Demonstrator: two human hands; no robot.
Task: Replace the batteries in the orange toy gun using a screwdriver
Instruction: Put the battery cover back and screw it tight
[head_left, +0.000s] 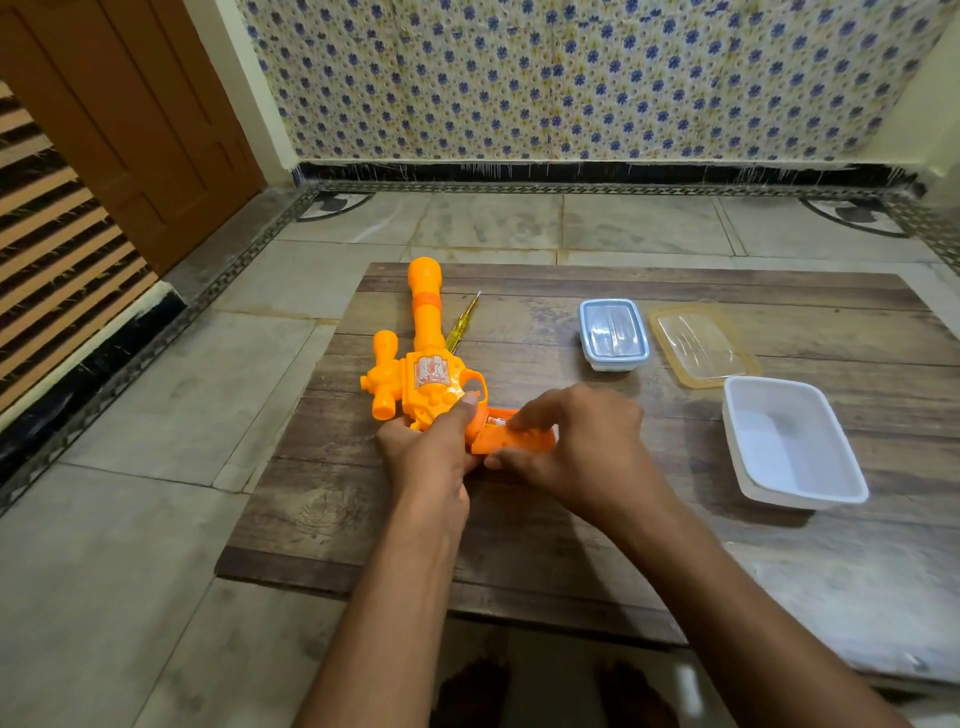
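A low wooden table (649, 545) with a worn plank top stands on a floor of pale grey stone tiles (156, 545). Taking the table as the landmark: on its far part sits a small clear container with a blue-rimmed lid (614, 334), closed. Just to the right of that, still on the table, lies a loose translucent yellowish lid (701, 344). Nearer, on the table's right side, stands an open white plastic tub (792, 449), one far corner touching or overlapping the yellowish lid. Beyond the table, a cloth printed with blue flowers (571, 78) covers the wall. Off to the table's far left is a brown wooden door (135, 104).
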